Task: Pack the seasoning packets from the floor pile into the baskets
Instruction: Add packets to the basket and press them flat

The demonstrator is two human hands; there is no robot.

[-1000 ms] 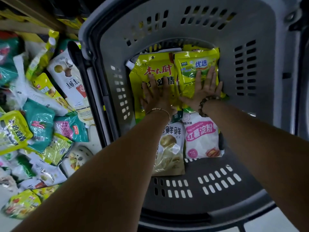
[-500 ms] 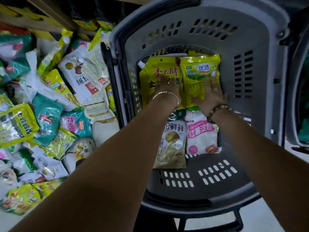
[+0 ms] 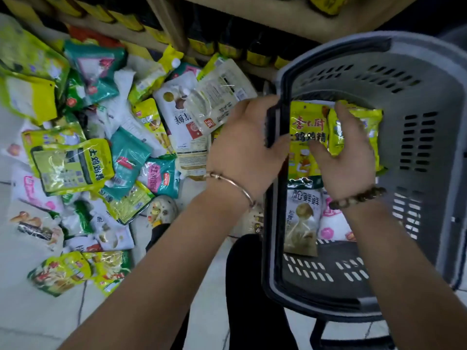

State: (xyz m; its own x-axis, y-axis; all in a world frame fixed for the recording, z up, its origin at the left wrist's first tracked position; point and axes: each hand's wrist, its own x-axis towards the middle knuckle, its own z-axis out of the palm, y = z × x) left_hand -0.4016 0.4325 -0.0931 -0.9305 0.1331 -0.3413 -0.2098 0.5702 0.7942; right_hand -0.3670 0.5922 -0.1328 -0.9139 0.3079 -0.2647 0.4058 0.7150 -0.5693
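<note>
Pale floor tiles (image 3: 38, 319) run up to a wooden shelf (image 3: 265, 24) lined with dark bottles (image 3: 227, 46). On the tiles at left sprawls the pile of seasoning packets (image 3: 75, 160). Beside it stands a grey basket (image 3: 429, 102) with yellow packets (image 3: 305, 122) lying inside. The right hand (image 3: 346, 157) hovers over them, fingers relaxed, holding nothing. The left hand (image 3: 242, 150) sits at the basket's dark handle (image 3: 274, 122); whether it grips it is unclear.
</note>
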